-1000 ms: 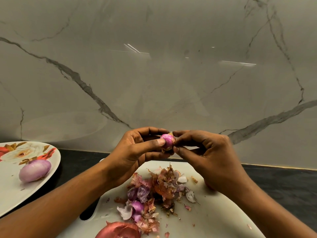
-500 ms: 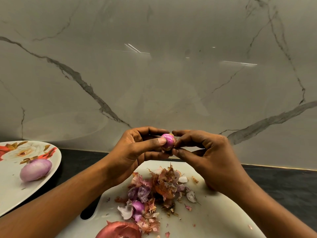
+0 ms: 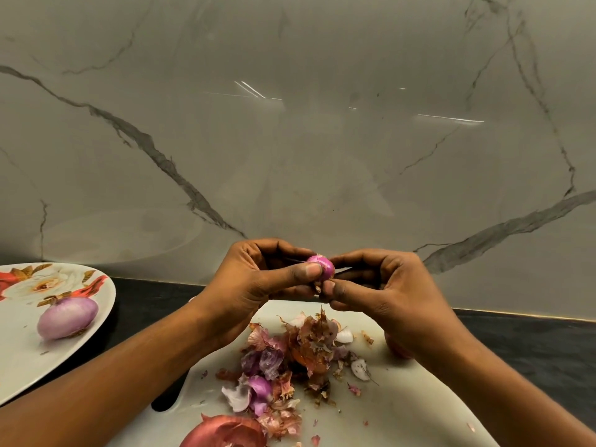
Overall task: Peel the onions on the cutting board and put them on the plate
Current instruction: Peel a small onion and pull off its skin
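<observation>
Above the cutting board (image 3: 403, 408), my left hand (image 3: 254, 285) clamps thumb and fingers on a small pink onion (image 3: 321, 266) while my right hand (image 3: 387, 295) pinches dry skin at its base, peeling under way. 1 peeled onion (image 3: 67, 317) lies on the floral plate (image 3: 19, 359) at my left. Next, I judge, the last skin must tear free before this bulb goes across.
</observation>
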